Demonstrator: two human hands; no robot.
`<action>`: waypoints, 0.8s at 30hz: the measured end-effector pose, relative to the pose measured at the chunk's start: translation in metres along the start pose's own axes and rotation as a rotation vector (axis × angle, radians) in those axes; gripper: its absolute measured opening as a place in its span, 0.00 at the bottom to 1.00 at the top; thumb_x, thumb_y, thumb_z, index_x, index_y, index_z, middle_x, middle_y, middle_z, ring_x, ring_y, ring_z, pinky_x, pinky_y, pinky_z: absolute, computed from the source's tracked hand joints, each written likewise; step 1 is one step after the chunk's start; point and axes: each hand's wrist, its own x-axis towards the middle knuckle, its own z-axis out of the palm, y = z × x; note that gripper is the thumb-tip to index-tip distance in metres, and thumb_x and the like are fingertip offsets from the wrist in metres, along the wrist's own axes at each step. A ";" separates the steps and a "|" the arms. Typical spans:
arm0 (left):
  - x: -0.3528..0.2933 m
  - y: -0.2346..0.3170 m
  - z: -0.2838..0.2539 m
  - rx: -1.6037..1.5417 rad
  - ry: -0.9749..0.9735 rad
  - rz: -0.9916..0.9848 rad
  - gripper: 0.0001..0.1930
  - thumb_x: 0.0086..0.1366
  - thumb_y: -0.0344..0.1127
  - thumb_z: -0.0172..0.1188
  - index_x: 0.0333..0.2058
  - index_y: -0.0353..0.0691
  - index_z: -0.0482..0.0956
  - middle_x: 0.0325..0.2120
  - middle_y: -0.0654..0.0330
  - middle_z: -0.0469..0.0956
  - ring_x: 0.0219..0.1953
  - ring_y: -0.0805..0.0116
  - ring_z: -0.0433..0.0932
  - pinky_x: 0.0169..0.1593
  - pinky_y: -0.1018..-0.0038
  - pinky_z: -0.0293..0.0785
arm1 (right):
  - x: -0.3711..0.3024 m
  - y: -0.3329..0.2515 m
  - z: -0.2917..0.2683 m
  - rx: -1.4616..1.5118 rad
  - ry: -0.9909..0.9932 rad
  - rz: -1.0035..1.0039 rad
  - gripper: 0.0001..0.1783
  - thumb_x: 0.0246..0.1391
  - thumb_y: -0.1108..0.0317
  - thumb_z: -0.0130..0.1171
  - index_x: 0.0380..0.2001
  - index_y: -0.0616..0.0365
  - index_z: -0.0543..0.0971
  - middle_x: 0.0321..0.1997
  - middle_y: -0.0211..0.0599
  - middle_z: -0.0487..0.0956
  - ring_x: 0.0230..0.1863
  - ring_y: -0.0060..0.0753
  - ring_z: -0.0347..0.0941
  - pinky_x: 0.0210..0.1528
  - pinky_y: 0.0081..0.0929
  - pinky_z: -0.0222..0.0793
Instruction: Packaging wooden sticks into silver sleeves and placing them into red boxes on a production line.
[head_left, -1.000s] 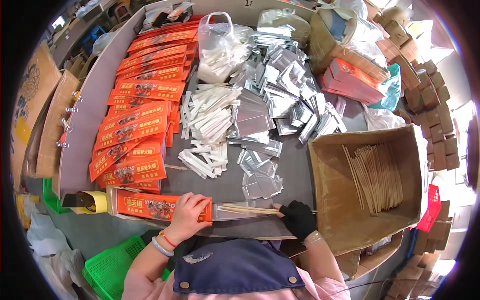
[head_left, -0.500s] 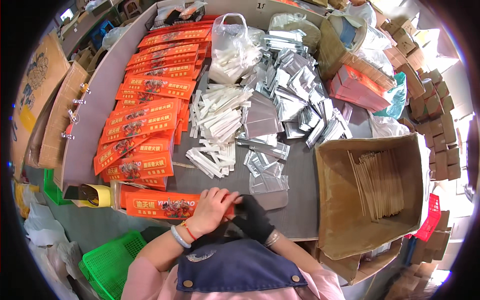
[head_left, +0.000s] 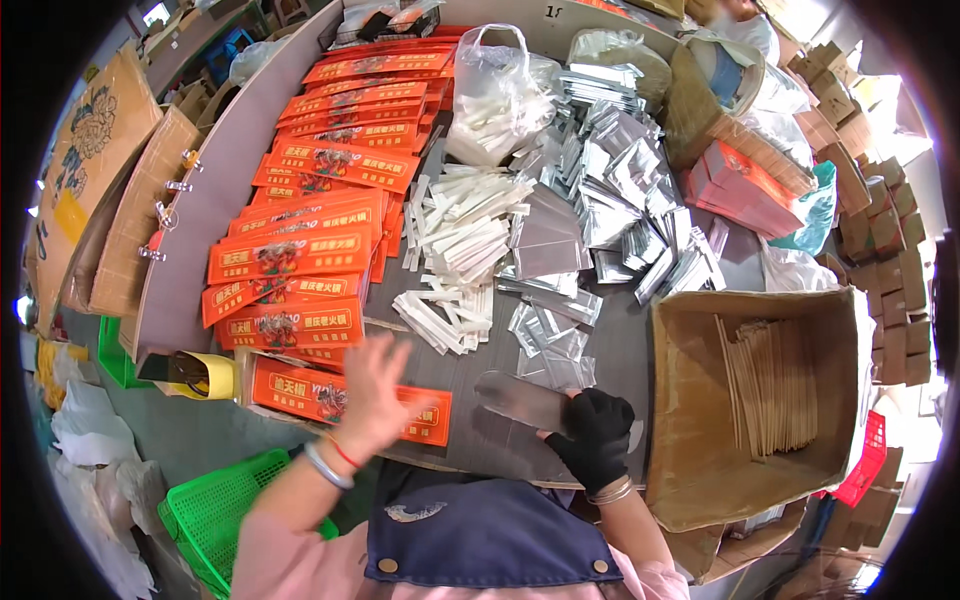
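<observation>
My left hand [head_left: 375,398], blurred and with fingers spread, hovers over a stack of long orange printed packets [head_left: 290,392] at the table's front edge. It wears a red cord and a pale bangle at the wrist. In a black fingerless glove, my right hand [head_left: 592,440] is closed around a dark grey flat strip with rounded ends [head_left: 515,398]. The strip slants down to the right, its middle hidden by the glove. Small clear-and-silver sachets [head_left: 550,345] lie just beyond it. Slim white paper strips [head_left: 465,235] are heaped farther back.
Overlapping orange packets [head_left: 300,255] line the table's left side. Silver sachets [head_left: 640,200] pile up at the back, beside a clear plastic bag [head_left: 490,100] of white strips. An open cardboard box [head_left: 690,420] on the right holds thin wooden sticks [head_left: 775,385]. A green basket [head_left: 190,520] stands lower left.
My hands have parted: the left lifted off the orange packets and moved left, and the right moved right onto the dark grey strip, which now lies at a different slant. The view has shifted slightly.
</observation>
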 end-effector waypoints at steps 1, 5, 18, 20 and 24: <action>-0.016 0.015 0.017 -0.011 -0.067 -0.084 0.46 0.42 0.57 0.75 0.57 0.37 0.69 0.57 0.46 0.63 0.62 0.39 0.57 0.64 0.42 0.51 | -0.003 0.000 0.004 -0.004 -0.015 -0.016 0.36 0.30 0.51 0.76 0.45 0.51 0.76 0.41 0.36 0.76 0.46 0.43 0.71 0.52 0.42 0.59; -0.034 0.018 0.049 -0.116 -0.013 -0.231 0.51 0.40 0.59 0.75 0.59 0.34 0.67 0.59 0.47 0.63 0.64 0.42 0.56 0.66 0.43 0.47 | 0.002 -0.008 -0.002 -0.023 -0.139 -0.062 0.35 0.31 0.49 0.75 0.45 0.50 0.76 0.42 0.34 0.76 0.47 0.41 0.70 0.55 0.44 0.56; -0.027 0.021 0.040 -0.206 -0.156 -0.239 0.51 0.42 0.55 0.76 0.60 0.31 0.65 0.63 0.47 0.61 0.68 0.44 0.51 0.68 0.41 0.36 | 0.002 -0.022 0.034 0.112 -0.367 -0.146 0.38 0.40 0.41 0.67 0.50 0.53 0.74 0.48 0.38 0.74 0.54 0.43 0.68 0.61 0.53 0.49; -0.022 0.025 0.039 -0.212 -0.149 -0.215 0.51 0.42 0.54 0.76 0.60 0.30 0.64 0.63 0.47 0.62 0.68 0.43 0.51 0.68 0.41 0.36 | 0.007 -0.042 0.068 0.116 -0.216 -0.226 0.37 0.35 0.43 0.70 0.47 0.54 0.75 0.41 0.38 0.74 0.48 0.42 0.69 0.52 0.47 0.56; 0.004 0.023 0.037 -0.192 -0.226 -0.084 0.43 0.47 0.49 0.73 0.58 0.32 0.67 0.60 0.46 0.65 0.65 0.43 0.58 0.66 0.41 0.46 | 0.018 -0.027 0.061 0.150 -0.127 -0.194 0.39 0.38 0.44 0.68 0.54 0.51 0.73 0.53 0.38 0.72 0.58 0.42 0.66 0.62 0.55 0.50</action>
